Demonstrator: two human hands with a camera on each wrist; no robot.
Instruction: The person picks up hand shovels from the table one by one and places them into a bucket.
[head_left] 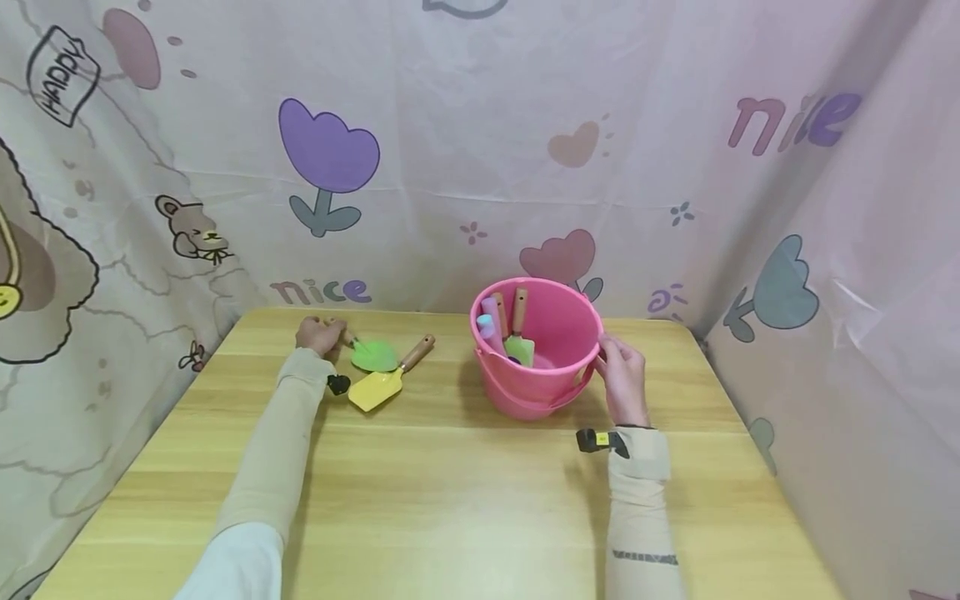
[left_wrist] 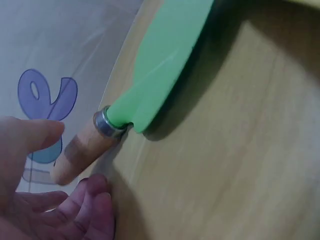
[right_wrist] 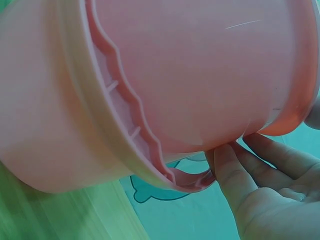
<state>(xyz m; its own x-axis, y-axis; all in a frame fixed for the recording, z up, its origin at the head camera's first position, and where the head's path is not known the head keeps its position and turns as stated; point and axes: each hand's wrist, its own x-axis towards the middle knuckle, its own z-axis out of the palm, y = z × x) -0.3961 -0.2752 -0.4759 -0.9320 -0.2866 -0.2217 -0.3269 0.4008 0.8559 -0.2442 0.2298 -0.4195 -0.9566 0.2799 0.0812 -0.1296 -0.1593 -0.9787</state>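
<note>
At the table's far left, my left hand (head_left: 318,335) is at the wooden handle of a green toy trowel (head_left: 375,356). In the left wrist view its thumb and fingers (left_wrist: 97,200) lie either side of the handle (left_wrist: 82,152), with a gap at the thumb. A yellow toy shovel (head_left: 377,390) with a wooden handle lies beside the trowel. My right hand (head_left: 624,375) grips the pink bucket (head_left: 517,387) at the right of its rim, by the handle's joint. Inside the upright bucket stand a wooden-handled green tool (head_left: 519,350), another wooden handle and pale purple sticks (head_left: 491,333).
The wooden table (head_left: 450,492) ends at a patterned curtain (head_left: 450,167) close behind the bucket and the tools. More curtain hangs along the left and right sides. The bucket's pink carrying handle (right_wrist: 115,120) hangs down across its front.
</note>
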